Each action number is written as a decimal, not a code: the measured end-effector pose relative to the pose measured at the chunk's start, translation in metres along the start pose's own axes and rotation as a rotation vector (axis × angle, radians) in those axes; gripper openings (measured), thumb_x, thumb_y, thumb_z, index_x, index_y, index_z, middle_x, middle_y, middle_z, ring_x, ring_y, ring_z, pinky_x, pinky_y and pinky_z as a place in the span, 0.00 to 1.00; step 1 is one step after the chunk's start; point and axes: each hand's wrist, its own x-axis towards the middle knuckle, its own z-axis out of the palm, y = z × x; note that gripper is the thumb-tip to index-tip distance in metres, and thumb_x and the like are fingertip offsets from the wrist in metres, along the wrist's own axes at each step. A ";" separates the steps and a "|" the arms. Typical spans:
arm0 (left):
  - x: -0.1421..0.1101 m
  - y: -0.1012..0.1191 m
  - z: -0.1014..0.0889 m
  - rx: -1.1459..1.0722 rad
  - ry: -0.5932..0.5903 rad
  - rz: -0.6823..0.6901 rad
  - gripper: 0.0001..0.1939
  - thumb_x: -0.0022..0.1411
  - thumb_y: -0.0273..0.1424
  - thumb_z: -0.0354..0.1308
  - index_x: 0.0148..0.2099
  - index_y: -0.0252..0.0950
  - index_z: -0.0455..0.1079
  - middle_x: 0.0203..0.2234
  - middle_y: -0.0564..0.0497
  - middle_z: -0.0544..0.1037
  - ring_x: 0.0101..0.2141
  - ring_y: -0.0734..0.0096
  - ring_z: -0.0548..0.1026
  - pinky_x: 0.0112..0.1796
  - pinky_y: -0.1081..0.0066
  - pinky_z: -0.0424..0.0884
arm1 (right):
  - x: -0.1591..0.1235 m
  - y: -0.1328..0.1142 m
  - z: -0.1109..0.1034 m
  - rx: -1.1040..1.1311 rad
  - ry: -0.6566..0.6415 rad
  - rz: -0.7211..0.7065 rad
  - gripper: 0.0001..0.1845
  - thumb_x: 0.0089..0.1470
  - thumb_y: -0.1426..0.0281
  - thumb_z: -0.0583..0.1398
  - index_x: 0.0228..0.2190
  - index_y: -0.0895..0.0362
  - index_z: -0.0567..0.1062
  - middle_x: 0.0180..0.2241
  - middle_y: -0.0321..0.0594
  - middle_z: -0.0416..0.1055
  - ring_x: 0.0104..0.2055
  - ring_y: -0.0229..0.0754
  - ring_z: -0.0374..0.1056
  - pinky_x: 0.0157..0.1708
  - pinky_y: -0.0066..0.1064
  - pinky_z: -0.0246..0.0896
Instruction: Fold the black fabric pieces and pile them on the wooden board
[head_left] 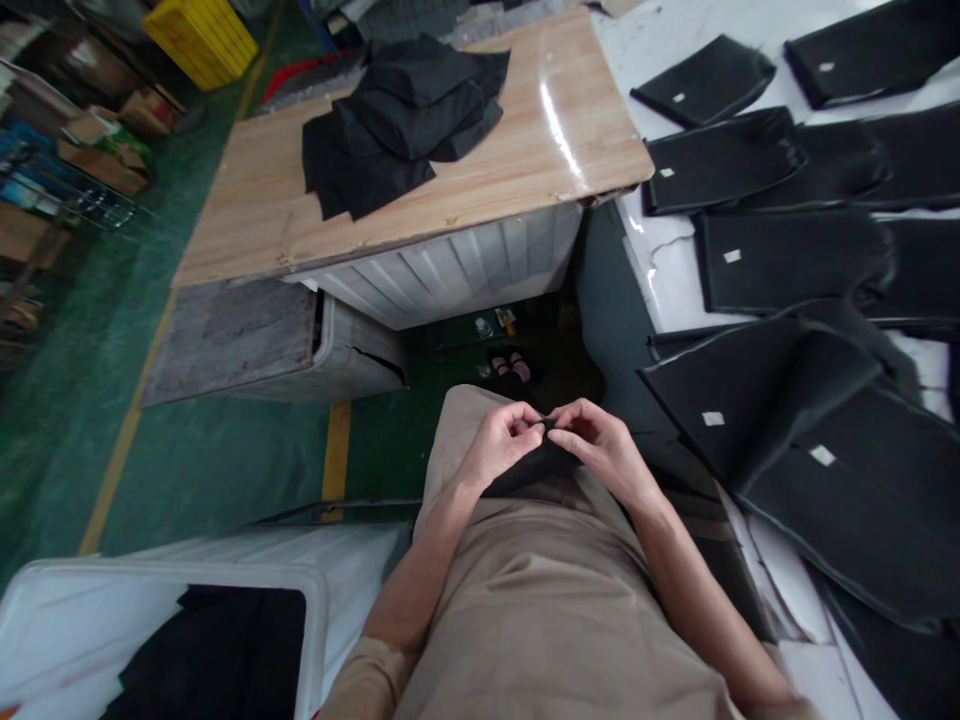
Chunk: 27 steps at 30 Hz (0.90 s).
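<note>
Over my lap, my left hand (pixel 512 440) and my right hand (pixel 592 440) meet with thumbs and forefingers pinched close together. Between the fingertips is the edge of a piece of black fabric (pixel 534 468), which hangs down onto my lap. The forearms hide part of it, and the exact spot under the fingertips is too small to make out. To my right, the nearest black fabric pieces (pixel 757 400) lie overlapping on the white table, some with small white labels (pixel 823 456).
A wooden board (pixel 247 215) ahead carries a heap of black fabric (pixel 405 120). At lower left stands a white bin (pixel 319 620) with black fabric inside. More black pieces lie on the white table (pixel 637 60). A yellow crate (pixel 201 40) and cardboard boxes (pixel 105 165) stand farther off.
</note>
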 end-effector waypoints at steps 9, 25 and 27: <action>-0.001 -0.006 0.002 0.071 -0.014 0.084 0.08 0.58 0.34 0.57 0.30 0.34 0.68 0.18 0.58 0.63 0.21 0.80 0.58 0.22 0.77 0.53 | 0.007 -0.003 0.002 0.037 0.021 0.071 0.11 0.50 0.68 0.64 0.36 0.56 0.71 0.30 0.35 0.70 0.32 0.38 0.67 0.32 0.30 0.63; -0.002 -0.005 0.002 0.136 0.022 0.144 0.09 0.57 0.35 0.58 0.31 0.34 0.70 0.19 0.57 0.66 0.22 0.79 0.60 0.24 0.76 0.55 | 0.007 -0.001 0.009 0.133 0.142 0.078 0.10 0.44 0.73 0.64 0.33 0.57 0.73 0.28 0.34 0.69 0.28 0.36 0.65 0.30 0.28 0.62; -0.002 -0.005 0.002 0.129 0.022 0.141 0.10 0.57 0.35 0.58 0.30 0.33 0.70 0.20 0.57 0.66 0.22 0.79 0.60 0.24 0.76 0.56 | 0.006 -0.004 0.009 0.077 0.141 0.056 0.10 0.44 0.73 0.63 0.33 0.57 0.73 0.27 0.34 0.69 0.29 0.36 0.66 0.31 0.29 0.62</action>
